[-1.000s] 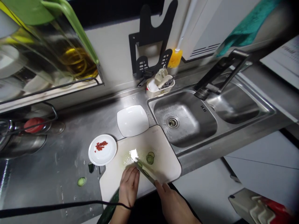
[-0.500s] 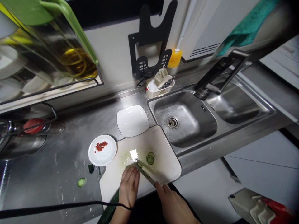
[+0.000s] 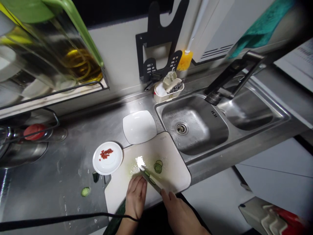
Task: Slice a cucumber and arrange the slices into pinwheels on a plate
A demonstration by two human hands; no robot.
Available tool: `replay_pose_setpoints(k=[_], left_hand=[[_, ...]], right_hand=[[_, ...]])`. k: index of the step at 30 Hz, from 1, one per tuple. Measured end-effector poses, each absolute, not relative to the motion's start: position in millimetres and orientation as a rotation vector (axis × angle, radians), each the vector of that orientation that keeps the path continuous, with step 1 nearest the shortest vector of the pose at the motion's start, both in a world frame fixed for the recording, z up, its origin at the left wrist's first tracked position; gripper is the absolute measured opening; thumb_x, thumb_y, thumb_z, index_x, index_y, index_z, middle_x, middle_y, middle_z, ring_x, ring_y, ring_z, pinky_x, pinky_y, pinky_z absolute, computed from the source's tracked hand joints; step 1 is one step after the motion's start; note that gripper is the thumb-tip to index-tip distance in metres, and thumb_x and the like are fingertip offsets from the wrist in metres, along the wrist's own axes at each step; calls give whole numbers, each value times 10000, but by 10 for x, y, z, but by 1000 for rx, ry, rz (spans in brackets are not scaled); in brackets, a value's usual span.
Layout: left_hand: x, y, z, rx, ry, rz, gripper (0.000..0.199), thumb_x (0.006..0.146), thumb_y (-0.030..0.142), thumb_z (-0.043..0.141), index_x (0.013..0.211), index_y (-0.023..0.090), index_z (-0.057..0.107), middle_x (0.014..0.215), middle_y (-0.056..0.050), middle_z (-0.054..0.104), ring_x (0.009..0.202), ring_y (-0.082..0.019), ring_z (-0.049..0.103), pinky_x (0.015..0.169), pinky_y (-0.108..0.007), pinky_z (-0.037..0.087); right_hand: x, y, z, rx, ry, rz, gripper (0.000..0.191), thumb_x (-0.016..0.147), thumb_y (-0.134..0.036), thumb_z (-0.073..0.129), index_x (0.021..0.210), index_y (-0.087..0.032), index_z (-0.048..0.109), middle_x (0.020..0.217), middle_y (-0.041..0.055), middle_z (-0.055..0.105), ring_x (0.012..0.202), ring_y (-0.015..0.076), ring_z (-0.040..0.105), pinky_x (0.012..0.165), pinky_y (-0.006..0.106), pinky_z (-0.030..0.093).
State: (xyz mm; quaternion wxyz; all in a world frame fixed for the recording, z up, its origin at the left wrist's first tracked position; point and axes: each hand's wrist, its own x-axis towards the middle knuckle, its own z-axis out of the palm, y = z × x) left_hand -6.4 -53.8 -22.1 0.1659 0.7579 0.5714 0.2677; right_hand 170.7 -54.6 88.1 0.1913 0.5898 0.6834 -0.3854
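My right hand (image 3: pixel 179 209) is wrapped round the handle of a kitchen knife (image 3: pixel 152 182), its blade slanting up and left over the pale cutting board (image 3: pixel 171 153). My left hand (image 3: pixel 137 192) is closed with curled fingers on a dark green cucumber (image 3: pixel 118 217), which shows beside the wrist; the part beneath the palm is hidden. The knife lies just right of these fingertips. Thin cucumber slices are along the blade, and a few overlapping cucumber slices (image 3: pixel 158 167) lie farther right on the board. A dark cord runs across my left wrist.
Left of the board is a white plate (image 3: pixel 114 164) with small red pieces. A square white dish (image 3: pixel 139 127) touches the board's far edge. Cucumber ends (image 3: pixel 85 191) lie on the steel counter. To the right are the sink (image 3: pixel 195 130) and faucet (image 3: pixel 220 94).
The knife blade has shifted slightly left, with its tip a little higher, and my right hand has moved slightly with it. The left hand stays nearly in place; the view has drifted slightly.
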Motion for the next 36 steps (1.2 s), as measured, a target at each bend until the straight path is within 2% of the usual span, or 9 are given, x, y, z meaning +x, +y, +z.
replay_pose_setpoints(k=[15,23,28,36], left_hand=[[-55,-533,-212,2132,1608,753,198,892,151,462,1015,160,617,1001,-68,687,978,-184,626,942,-396,499],[-55,-552,-225,2123,1622,730,197,884,145,477,1010,156,628,1009,-77,682,994,-193,617,938,-408,501],[-65,-552,-227,2121,1609,723,216,893,142,458,1043,161,612,1033,-73,676,1013,-194,606,951,-421,489],[-65,-542,-216,2105,1604,727,221,889,142,469,1051,172,616,1042,-65,675,1007,-184,606,948,-404,491]], right_hand=[[1629,-541,716,1745,2035,-1026,539,787,45,285,1210,-121,574,984,114,687,802,205,670,684,247,492],[1526,-508,595,1687,2019,-898,548,770,63,298,1197,-132,580,966,113,687,772,203,672,641,249,499],[1464,-496,492,1706,2032,-870,535,778,54,296,1192,-125,584,969,136,682,805,228,666,674,291,508],[1483,-537,316,1761,2090,-882,526,791,34,292,1204,-123,577,992,139,670,860,216,642,747,293,490]])
